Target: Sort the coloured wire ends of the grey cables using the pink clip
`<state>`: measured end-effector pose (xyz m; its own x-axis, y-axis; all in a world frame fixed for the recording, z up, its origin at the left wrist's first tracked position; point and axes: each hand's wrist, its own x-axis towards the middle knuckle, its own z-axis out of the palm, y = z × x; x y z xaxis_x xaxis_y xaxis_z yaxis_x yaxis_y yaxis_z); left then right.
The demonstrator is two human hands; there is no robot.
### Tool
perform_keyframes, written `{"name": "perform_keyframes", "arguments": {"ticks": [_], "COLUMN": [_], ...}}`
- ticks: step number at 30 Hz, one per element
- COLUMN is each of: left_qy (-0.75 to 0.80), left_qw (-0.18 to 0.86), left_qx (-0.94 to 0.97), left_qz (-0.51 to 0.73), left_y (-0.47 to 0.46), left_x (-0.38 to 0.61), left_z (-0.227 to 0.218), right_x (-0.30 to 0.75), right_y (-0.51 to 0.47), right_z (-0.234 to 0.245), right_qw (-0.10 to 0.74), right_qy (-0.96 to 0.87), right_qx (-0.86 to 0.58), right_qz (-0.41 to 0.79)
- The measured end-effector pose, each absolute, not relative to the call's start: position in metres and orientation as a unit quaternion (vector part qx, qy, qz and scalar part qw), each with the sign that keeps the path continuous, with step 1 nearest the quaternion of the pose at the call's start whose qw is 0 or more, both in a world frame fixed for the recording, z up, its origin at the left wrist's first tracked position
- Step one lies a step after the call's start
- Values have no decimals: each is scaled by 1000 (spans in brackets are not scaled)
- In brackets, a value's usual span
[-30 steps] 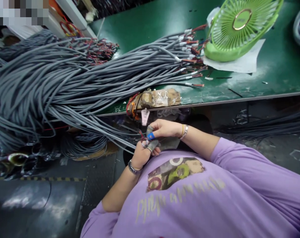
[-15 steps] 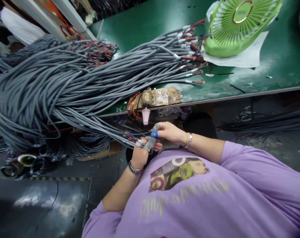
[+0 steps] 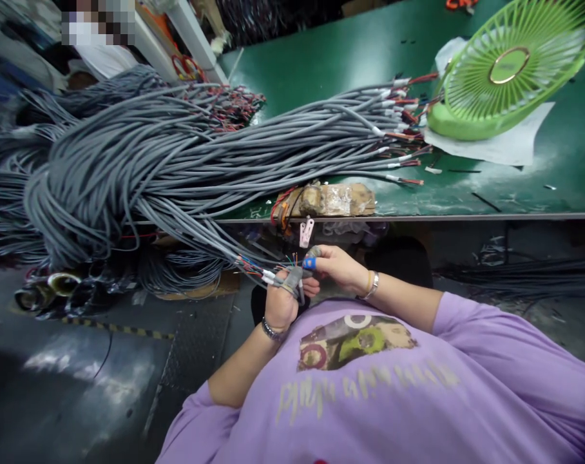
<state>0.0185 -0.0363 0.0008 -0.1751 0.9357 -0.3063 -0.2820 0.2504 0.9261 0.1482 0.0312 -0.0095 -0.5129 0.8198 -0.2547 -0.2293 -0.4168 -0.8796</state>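
Both hands meet in front of the purple shirt, below the bench edge. My left hand, its thumb wrapped in grey, is closed around a grey cable. Thin coloured wires fan up from between the hands. My right hand, with blue tape on a finger, is pinched at the cable's end, close to these wires; its exact hold is partly hidden by the fingers. Just left of my left hand lie other grey cable ends with white sleeves and bare coloured wires.
A large bundle of grey cables drapes over the green bench. A green fan stands on white paper. At the bench edge sits a taped block, with a pink clip hanging below. A person is at upper left.
The camera view has shifted, so the bench items appear further right and lower. The hands stay together, and the coloured wires now stand up more visibly between them.
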Motion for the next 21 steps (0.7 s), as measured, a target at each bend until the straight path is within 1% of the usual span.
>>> {"name": "perform_keyframes", "arguments": {"ticks": [7,11,16,18,21], "left_qy": [550,539,521,520,526], "left_qw": [574,578,592,594,580], "left_qx": [307,335,355,361,347], "left_qz": [524,513,502,497,516], "left_y": [-35,-35,-36,-36,-35], "left_x": [18,17,13,13,16], "left_z": [-1,-5,-10,-9,-7], "right_x": [154,153,151,150,145], "right_y": [36,38,42,42,37], "right_z": [-1,2,-1,-1,0], "right_qw": [290,284,263,272,318], "right_qy": [-439,-431,-411,-415,-409], "right_qx": [-348,-317,-315,-318,-348], "right_qz": [776,796,814,808,781]}}
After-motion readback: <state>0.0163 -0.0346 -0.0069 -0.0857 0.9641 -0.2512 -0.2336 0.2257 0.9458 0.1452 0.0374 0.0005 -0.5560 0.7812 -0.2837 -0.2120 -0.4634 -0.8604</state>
